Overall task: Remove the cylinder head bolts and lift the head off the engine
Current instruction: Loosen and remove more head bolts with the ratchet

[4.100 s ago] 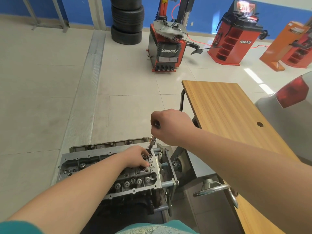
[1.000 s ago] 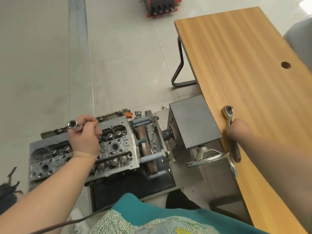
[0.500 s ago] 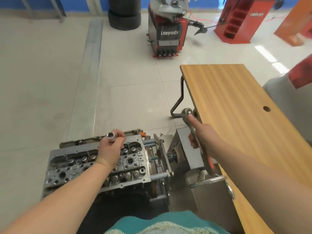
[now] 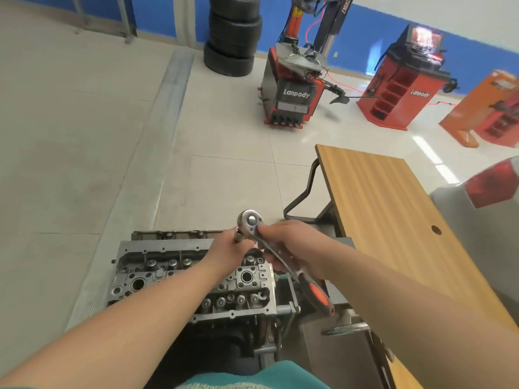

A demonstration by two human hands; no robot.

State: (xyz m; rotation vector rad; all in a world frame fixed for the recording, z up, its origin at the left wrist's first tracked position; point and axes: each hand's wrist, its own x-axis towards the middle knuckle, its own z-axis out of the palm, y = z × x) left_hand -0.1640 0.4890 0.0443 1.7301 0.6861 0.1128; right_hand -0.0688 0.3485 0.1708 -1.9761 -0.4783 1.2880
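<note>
- Presently, the ratchet wrench is held in the right hand, grip closed round the steel shank just below the round head; the orange-and-black handle trails toward 5 o'clock.
- The left hand is pinched on the socket extension, its upper end touching the underside of the ratchet head at about 12 o'clock of that hand.
- Long axes noted: extension near upright, ratchet running 11-to-5 o'clock. The coupling is judged to turn on the drive square being lined up over the extension's top; whether it is seated cannot be told.
- The cylinder head lies directly below both hands, at 6 to 7 o'clock from the joined tools, bolted face up on the engine stand. The left hand is the nearer to it.
- The head is judged not yet lifted; bolts are too small to count.
- The wooden counter lies at 3 o'clock, well apart from the tools.
- Against half a second earlier: the ratchet was then held out near the counter's edge, apart from the extension; the two tools are now brought together over the head's right end.
</note>
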